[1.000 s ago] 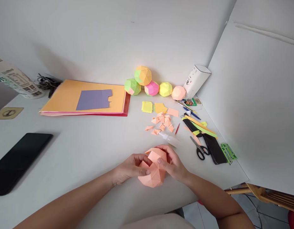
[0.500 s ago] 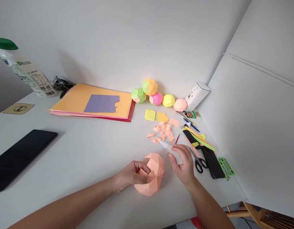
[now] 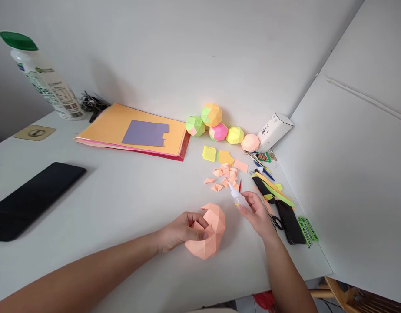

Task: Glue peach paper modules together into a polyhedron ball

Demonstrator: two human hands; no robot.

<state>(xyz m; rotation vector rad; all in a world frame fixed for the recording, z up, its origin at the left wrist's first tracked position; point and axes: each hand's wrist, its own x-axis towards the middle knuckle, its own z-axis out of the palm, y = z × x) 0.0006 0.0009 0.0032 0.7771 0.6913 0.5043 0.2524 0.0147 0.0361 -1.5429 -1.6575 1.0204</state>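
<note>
An unclosed peach paper ball (image 3: 210, 242), built from folded facets, is pinched at its open left side by my left hand (image 3: 182, 231). The thumb lies outside and the fingers reach into the opening. To the right, my right hand (image 3: 257, 213) is closed round a small white glue bottle (image 3: 236, 194), its nozzle pointing up and left. Just beyond the nozzle lies a loose cluster of folded peach paper pieces (image 3: 225, 172). A red pen-like stick (image 3: 240, 185) shows partly behind the bottle. My right hand and forearm partly cover the scissors (image 3: 277, 221).
Finished paper balls (image 3: 234, 135) line the wall beside a white box (image 3: 274, 131). Yellow sticky notes (image 3: 209, 153) lie before them. A black phone (image 3: 289, 221) and a cutter (image 3: 263, 188) are at right. Left are a folder stack (image 3: 118, 119), a dark tablet-like slab (image 3: 40, 198) and a bottle (image 3: 53, 82).
My right hand left the paper ball, moved right and picked up the glue bottle from the table. My left hand kept holding the ball. The camera view shifted.
</note>
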